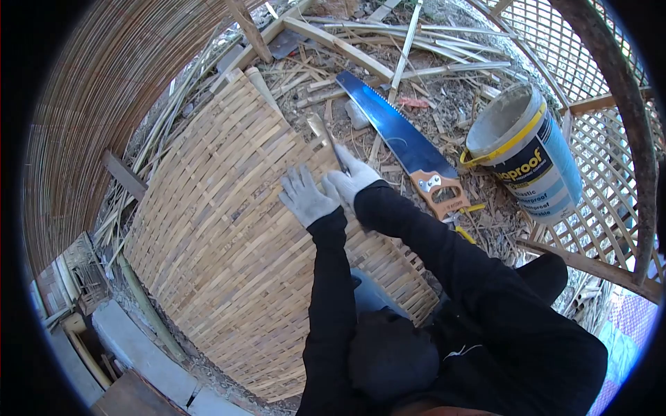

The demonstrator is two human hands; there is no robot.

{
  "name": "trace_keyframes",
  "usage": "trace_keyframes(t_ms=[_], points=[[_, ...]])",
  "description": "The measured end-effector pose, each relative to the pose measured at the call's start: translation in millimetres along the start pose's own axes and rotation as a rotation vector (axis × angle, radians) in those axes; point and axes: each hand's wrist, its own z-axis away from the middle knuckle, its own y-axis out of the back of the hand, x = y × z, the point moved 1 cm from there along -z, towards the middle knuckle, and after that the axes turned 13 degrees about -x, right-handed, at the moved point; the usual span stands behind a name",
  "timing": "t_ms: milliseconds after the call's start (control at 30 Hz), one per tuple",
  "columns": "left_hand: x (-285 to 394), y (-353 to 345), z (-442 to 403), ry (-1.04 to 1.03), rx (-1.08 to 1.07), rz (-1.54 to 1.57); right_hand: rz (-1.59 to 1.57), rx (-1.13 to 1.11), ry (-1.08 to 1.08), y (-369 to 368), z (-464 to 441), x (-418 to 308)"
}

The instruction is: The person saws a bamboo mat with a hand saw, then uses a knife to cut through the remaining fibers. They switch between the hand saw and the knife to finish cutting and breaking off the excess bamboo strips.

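Left hand point(308, 197): grip released, fingers spread on woven mat point(215, 208). Right hand point(354, 182): grip clenched around knife point(327, 140), near mat's edge. Mat lies beneath hands; weave looks mostly done, edge work perhaps left.

Qty — 1 woven mat point(215, 201), 1 handsaw point(395, 121), 1 bucket point(555, 173), 1 handheld metal tool point(322, 132); 1 L hand point(306, 196), 1 R hand point(354, 179) — 2 tot.

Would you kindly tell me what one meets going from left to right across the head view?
Slatted wall, left hand flat on the woven panel, right hand gripping a metal tool, saw's handle, bucket.
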Motion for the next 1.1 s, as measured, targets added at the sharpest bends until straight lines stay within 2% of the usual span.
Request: trace_keyframes(t_ms=[67, 133, 200, 233, 333, 467, 500, 600, 633, 700, 767, 867, 900, 933, 1000, 1033, 1100], points=[[-10, -13, -2, 0.001, -0.023, -0.054, -0.069, 0.012, 0.049, -14, -6, 5], [-9, -11, -2, -0.016, -0.019, -0.058, 0.009, -0.109, -0.042, 0, 4, -7], [0, 0, 2, -0.018, 0.024, -0.001, -0.144, -0.126, -0.073, 15, 8, -17], [2, -1, -1, -0.013, 0.004, -0.004, -0.097, 0.041, 0.059, 4, 0, -6], [-3, 0, -4, -0.001, -0.035, -0.017, -0.044, -0.131, -0.005, -7, 0, 1], [0, 1, -1, -0.006, -0.014, 0.008, -0.095, -0.067, -0.033, 11, 6, -6], [0, 0, 2, 0.005, -0.011, 0.009, -0.113, 0.047, 0.043, 4, 2, -4], [-7, -10, -6, 0.02, -0.048, -0.035, -0.024, -0.129, 0.029, -9, 2, 2], [-4, -8, -6, 0.008, -0.032, -0.025, 0.049, -0.127, -0.028, -6, 11, -9], [-1, -2, 1, -0.001, -0.003, -0.003, 0.089, -0.041, 0.019, 3, 4, -4], [1, 1, -3, 0.01, -0.038, -0.004, 0.049, 0.069, -0.056, 2, 0, 0], [-3, -4, -6, 0.025, -0.082, -0.034, 0.159, -0.121, 0.046, -2, 2, 4], [-3, -4, -3, 0.018, -0.063, -0.021, 0.035, -0.116, -0.053, -3, 9, -8], [-4, -4, -1, 0.011, -0.043, -0.009, 0.036, -0.033, -0.055, -8, 9, -5], [-3, -6, -10, 0.022, -0.045, -0.024, 0.061, 0.122, -0.042, -14, -1, 2], [-6, -8, -4, 0.028, -0.065, -0.04, 0.077, 0.138, 0.037, -19, -3, 8], [-5, -3, -1, 0.013, -0.039, 0.001, 0.003, -0.033, -0.02, -10, -2, 12]])
